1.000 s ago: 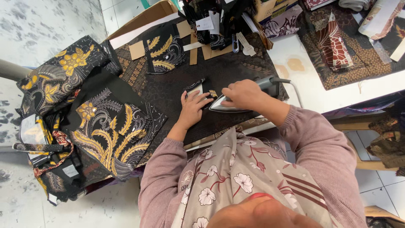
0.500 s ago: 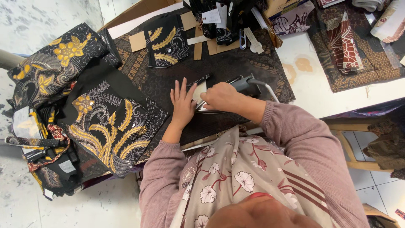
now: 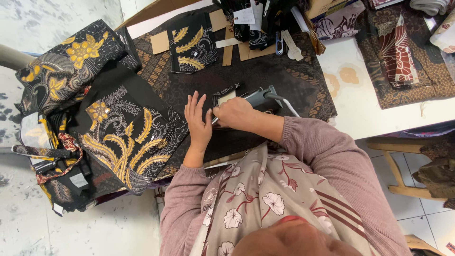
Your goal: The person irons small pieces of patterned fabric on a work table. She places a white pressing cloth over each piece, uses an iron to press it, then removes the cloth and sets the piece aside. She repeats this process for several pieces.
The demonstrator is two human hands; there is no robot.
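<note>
— What is the right hand (image 3: 233, 114) doing?

— It is wrapped tight around the dark grey handle of an electric iron (image 3: 253, 100), whose soleplate lies flat on a small black patterned fabric piece with a pale lining (image 3: 226, 95). A grey cord (image 3: 287, 105) runs from the back of the iron toward the sleeve.

— And the left hand (image 3: 198, 122)?

— Flat, fingers spread apart, holding nothing. It presses down on the dark brown patterned cloth (image 3: 265, 71) that covers the surface, just beside the iron's tip and touching the right hand's knuckles.

— Where exactly is the small piece?

— Mostly under the iron and the right hand; only its far edge peeks out beyond them, near the middle of the surface.

— What lies around it?

— To the person's left, a large black fabric panel with gold fern leaves (image 3: 125, 137) hangs over the edge. Farther off sits a smaller black and gold piece (image 3: 193, 42), with tan cardboard rectangles (image 3: 159, 42) beside it. Well apart on the right, a folded maroon and white printed cloth (image 3: 398, 52) rests on the white surface (image 3: 360, 109).
</note>
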